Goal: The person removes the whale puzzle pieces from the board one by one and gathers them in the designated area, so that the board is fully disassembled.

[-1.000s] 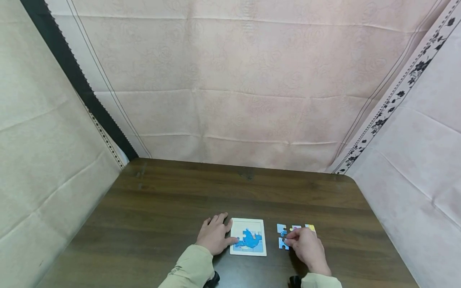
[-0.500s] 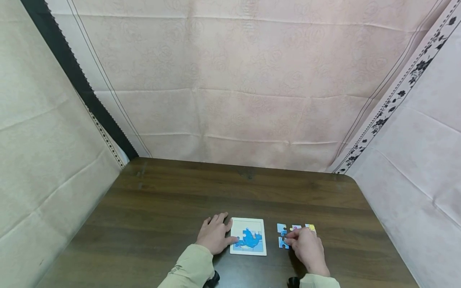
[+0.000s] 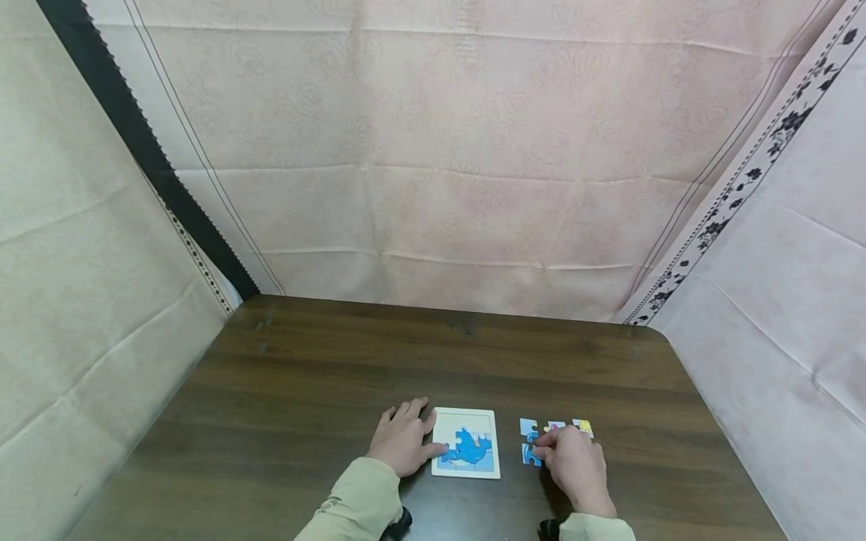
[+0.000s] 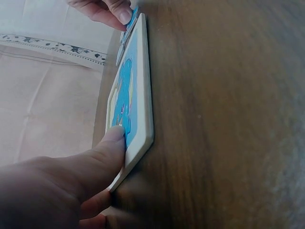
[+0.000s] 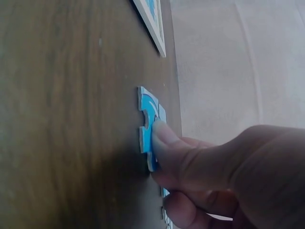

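In the head view my left hand (image 3: 399,445) lies spread at the left side of a white-framed puzzle board (image 3: 467,476). Its thumb presses on the picture, as the left wrist view also shows. A blue animal appears on the board's partly filled picture. To the right, my right hand (image 3: 575,466) pinches a blue puzzle piece (image 5: 147,102) between thumb and fingers. That piece is low over the table, its notched edge seen in the right wrist view; whether it touches the table I cannot tell. The right fingers partly hide it.
More loose pieces lie just beyond my right hand: a light blue one (image 3: 528,427), one with a pink mark (image 3: 555,426) and a yellow one (image 3: 584,427). They rest on a dark wooden table (image 3: 325,391). Pale cloth (image 3: 433,150) hangs behind and on both sides.
My right hand has shifted very slightly, still pinching the blue puzzle piece. The left hand and the board keep their places.
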### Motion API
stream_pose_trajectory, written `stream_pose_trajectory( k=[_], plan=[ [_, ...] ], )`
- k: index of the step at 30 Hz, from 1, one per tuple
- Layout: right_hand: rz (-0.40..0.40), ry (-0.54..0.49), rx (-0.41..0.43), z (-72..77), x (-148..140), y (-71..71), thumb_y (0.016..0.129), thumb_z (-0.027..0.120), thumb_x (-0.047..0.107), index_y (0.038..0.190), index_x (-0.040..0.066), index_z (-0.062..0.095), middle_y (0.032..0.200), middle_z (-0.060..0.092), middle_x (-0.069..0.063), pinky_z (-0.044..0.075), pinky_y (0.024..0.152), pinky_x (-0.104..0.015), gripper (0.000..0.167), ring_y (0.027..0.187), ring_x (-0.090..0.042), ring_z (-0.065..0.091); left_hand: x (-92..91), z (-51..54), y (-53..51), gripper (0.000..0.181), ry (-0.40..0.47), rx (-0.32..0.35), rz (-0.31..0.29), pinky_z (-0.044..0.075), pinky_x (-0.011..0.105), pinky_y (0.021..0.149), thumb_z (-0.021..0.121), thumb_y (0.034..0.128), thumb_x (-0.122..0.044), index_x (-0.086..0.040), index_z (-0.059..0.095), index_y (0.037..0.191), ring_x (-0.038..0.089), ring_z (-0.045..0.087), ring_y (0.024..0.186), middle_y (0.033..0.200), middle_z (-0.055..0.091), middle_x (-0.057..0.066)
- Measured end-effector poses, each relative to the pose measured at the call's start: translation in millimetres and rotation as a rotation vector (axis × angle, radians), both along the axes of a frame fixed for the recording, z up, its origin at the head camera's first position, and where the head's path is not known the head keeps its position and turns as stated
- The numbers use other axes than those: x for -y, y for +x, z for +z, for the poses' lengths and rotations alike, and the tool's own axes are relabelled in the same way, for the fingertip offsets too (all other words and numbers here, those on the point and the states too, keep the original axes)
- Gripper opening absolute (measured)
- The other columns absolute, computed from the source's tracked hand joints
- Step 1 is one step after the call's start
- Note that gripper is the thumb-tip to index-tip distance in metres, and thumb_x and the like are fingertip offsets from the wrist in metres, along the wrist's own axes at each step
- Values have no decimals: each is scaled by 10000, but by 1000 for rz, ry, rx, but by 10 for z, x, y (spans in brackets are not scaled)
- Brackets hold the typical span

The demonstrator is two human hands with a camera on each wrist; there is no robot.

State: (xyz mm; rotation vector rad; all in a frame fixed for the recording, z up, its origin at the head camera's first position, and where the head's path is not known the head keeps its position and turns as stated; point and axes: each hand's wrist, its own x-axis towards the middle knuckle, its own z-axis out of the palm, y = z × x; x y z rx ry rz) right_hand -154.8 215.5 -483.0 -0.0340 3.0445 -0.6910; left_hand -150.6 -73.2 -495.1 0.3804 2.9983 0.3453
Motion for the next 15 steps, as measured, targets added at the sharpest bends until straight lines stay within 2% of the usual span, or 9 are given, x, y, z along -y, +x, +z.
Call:
stream_pose_trajectory(
  k=[9, 15],
  plan=[
    [2, 13, -26, -9, 17, 3, 784, 816, 193, 728, 216, 754, 803, 721, 25, 437, 748, -533, 86, 806, -262, 672, 1, -10, 6, 704, 8, -17, -2, 334, 569, 1054, 621, 859, -597, -147, 552, 1397, 314, 419, 1322, 1467, 427, 123],
    [11, 14, -16, 2, 30, 7, 798, 801, 171, 737, 207, 734, 793, 711, 35, 395, 800, -575, 98, 835, -283, 665, 4, -13, 11, 708, 14, -14, -1, 334, 569, 1053, 621, 857, -600, -145, 555, 1394, 313, 419, 1322, 1466, 427, 123]
  ],
)
